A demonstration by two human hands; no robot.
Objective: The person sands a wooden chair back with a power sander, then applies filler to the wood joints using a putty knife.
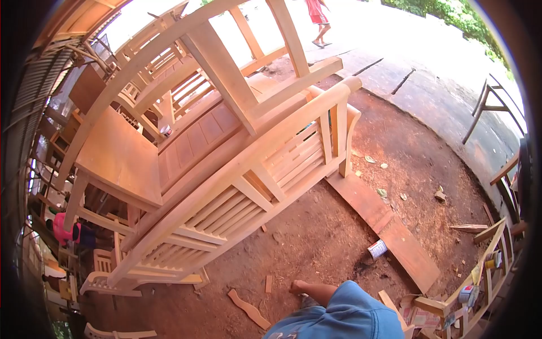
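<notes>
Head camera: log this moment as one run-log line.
Head view | one bare hand low in frame, grip unclear | slatted wooden bench ahead | can by plank | person in red on pavement

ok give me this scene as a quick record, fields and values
setting: dirt ground beside a paved strip
main piece: pale wooden bench with a slatted back
other furniture: more wooden seats close behind it
ground items: long flat board, tin next to it, curved wood piece
right hand: bare, low in view; grip and contact unclear
left hand: not visible
people: one in red on the paving, one in pink at far left
</notes>
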